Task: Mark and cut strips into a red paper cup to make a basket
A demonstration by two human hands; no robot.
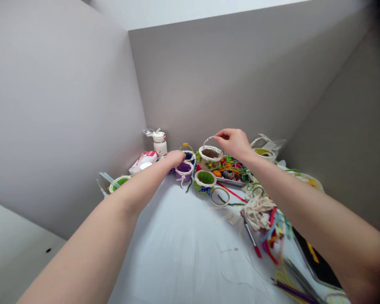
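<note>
Pinching the looped handle of the small cream woven basket with the brown inside (210, 157), my right hand (234, 143) is keeping it upright above the table. My left hand (175, 158), fingers curled, is resting on the purple-lined basket (184, 170), steadying it.

brown-lined basket (210, 157) with cream woven rim, arched cream handle, upright, centre of frame, lifted just above green-lined basket; purple-lined basket (184, 169) with cream rim, upright on white table, just left of centre, fringe hanging at front
</note>
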